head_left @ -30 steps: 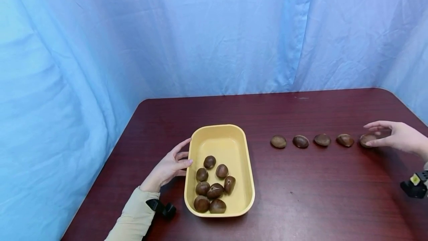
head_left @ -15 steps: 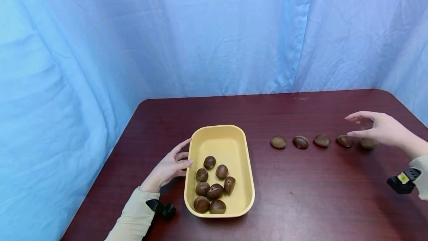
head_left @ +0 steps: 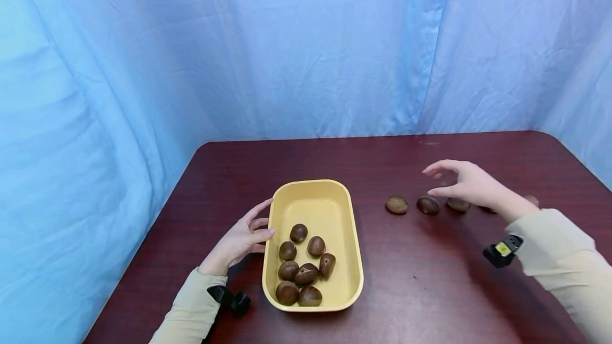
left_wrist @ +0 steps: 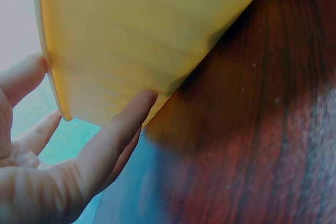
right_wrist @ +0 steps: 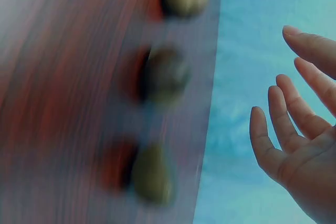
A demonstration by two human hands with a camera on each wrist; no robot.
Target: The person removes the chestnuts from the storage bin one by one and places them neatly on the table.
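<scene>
A yellow tray [head_left: 351, 248] on the dark red table holds several brown chestnuts [head_left: 306, 272]. My left hand [head_left: 241, 238] rests with straight fingers [left_wrist: 113, 140] against the tray's left wall [left_wrist: 136, 51]. To the right lies a row of chestnuts [head_left: 397, 204] on the table; three of them show blurred in the right wrist view [right_wrist: 165, 74]. My right hand [head_left: 461, 182] hovers empty above that row with spread, relaxed fingers [right_wrist: 275, 124]. It covers part of the row's right end.
A blue curtain [head_left: 287, 46] hangs behind and to the left of the table [head_left: 421, 291]. The table's far right corner is rounded. A black band with a small device [head_left: 499, 252] sits on my right wrist.
My right hand let go of the rightmost chestnut in the row and moved left and up over the row. The left hand and tray have stayed still.
</scene>
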